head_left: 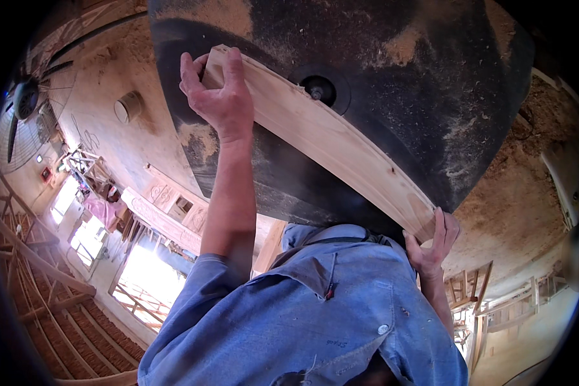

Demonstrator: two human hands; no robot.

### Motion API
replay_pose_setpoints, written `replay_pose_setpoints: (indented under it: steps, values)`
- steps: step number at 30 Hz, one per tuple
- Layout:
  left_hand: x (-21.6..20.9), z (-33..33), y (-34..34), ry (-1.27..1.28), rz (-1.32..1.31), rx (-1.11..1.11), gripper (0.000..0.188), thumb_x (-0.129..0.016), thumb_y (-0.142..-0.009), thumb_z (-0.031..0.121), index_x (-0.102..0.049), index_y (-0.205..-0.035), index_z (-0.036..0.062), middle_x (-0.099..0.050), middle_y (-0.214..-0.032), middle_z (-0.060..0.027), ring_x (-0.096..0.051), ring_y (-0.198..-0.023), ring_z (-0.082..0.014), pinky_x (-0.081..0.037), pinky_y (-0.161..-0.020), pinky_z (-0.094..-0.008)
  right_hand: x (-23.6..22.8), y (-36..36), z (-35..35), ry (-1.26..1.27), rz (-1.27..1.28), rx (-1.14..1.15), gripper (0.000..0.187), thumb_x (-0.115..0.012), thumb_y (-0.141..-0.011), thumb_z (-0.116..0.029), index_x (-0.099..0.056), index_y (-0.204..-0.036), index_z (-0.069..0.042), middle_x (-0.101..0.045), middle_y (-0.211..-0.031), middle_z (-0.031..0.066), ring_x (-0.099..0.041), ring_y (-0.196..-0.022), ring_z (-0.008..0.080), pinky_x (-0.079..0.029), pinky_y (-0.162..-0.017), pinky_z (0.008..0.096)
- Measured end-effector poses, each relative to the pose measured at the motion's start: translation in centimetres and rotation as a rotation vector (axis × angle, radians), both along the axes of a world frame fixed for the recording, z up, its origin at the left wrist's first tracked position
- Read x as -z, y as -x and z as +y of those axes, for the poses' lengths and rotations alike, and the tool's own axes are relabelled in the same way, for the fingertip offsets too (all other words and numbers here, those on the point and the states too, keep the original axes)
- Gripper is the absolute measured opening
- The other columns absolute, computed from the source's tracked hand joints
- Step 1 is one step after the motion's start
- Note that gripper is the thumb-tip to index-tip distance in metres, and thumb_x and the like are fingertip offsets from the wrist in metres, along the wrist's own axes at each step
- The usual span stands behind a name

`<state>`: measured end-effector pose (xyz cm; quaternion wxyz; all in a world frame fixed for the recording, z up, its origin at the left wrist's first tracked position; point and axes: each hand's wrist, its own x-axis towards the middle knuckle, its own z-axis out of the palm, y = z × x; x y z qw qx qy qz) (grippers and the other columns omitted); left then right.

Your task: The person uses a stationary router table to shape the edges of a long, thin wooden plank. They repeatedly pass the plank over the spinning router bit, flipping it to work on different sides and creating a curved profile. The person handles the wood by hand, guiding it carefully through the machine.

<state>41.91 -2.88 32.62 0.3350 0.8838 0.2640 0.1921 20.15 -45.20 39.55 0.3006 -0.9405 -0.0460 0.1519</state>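
Observation:
A long, pale wooden board (341, 145) with a curved far edge lies slantwise across a dark machine table (431, 83). My left hand (220, 100) is closed round its upper left end, thumb and fingers on either side. At the lower right end, my right hand (433, 246) grips the board between thumb and fingers. The far edge, rough and splintered in places, meets a round opening with a dark spindle (316, 92) at its centre. Part of that opening is hidden by the board.
Sawdust (215, 16) lies in patches on the dark table. A fan (26, 96) stands at the far left, and a small round tin (128, 106) is on the floor. Carved wooden panels (167, 212) are at the left. More sawdust (508, 186) covers the floor at the right.

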Motion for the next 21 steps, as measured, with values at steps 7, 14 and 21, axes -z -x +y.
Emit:
replay_pose_setpoints:
  steps: [7, 14, 21]
  values:
    - [0.3, 1.2, -0.5, 0.014, -0.005, -0.005, 0.087, -0.092, -0.088, 0.031, -0.051, -0.148, -0.0169, -0.070, -0.125, -0.0170, -0.053, -0.132, -0.0322, -0.043, -0.116, -0.0436, 0.2, -0.8, 0.5, -0.003, -0.015, -0.012, 0.087, -0.091, -0.066, -0.014, -0.058, -0.144, 0.006, -0.056, -0.134, 0.0227, -0.054, -0.122, 0.0419, -0.046, -0.107, 0.0542]
    - [0.6, 3.2, -0.9, 0.060, -0.032, -0.038, 0.086, -0.093, -0.087, 0.030, -0.052, -0.147, -0.0170, -0.070, -0.125, -0.0158, -0.054, -0.130, -0.0297, -0.045, -0.113, -0.0409, 0.7, -1.7, 1.3, -0.050, -0.044, -0.017, 0.091, -0.089, -0.064, -0.011, -0.056, -0.147, 0.006, -0.056, -0.137, 0.0216, -0.052, -0.126, 0.0409, -0.043, -0.109, 0.0546]
    - [0.0, -0.8, 0.7, -0.038, 0.033, -0.011, 0.087, -0.090, -0.093, 0.027, -0.045, -0.153, -0.0175, -0.070, -0.121, -0.0109, -0.066, -0.112, -0.0186, -0.050, -0.107, -0.0319, 0.3, 0.5, -1.3, 0.005, 0.007, -0.003, 0.091, -0.089, -0.065, -0.011, -0.055, -0.148, 0.005, -0.056, -0.137, 0.0216, -0.052, -0.127, 0.0410, -0.043, -0.110, 0.0550]
